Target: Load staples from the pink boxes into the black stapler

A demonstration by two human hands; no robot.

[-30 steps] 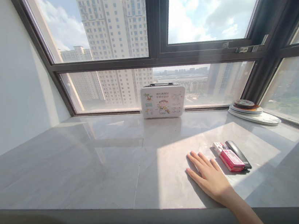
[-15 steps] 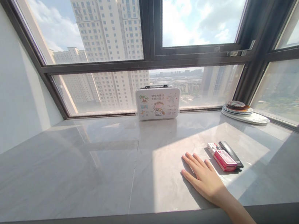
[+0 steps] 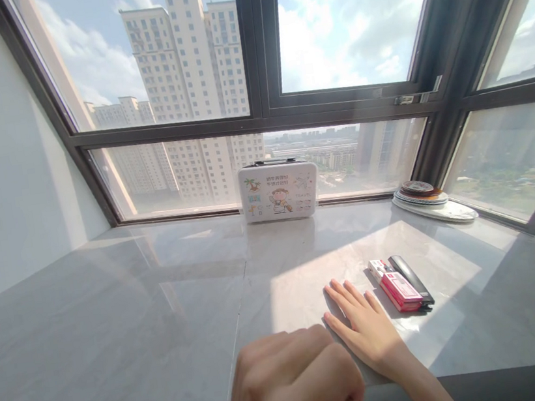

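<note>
My left hand (image 3: 296, 381) is raised close to the camera at the bottom middle. Its fingers are curled into a fist, and the inside of the fist is hidden. My right hand (image 3: 363, 326) lies flat on the grey marbled ledge (image 3: 168, 345), palm down, fingers spread and holding nothing. Just right of its fingers is a small pink and white box (image 3: 400, 289), apart from the hand. Along the far side of this box lies a black stapler (image 3: 411, 277). A white and pink box (image 3: 376, 268) sits at the pink box's far end.
A white case (image 3: 279, 192) with cartoon prints and a black handle stands upright against the window. Stacked plates or discs (image 3: 425, 196) rest in the right corner by the dark window frame (image 3: 444, 157). The ledge's front edge runs across the bottom.
My left hand has come into view from below as a fist near the camera. The right hand stays flat in place. The view has tilted and shifted slightly.
</note>
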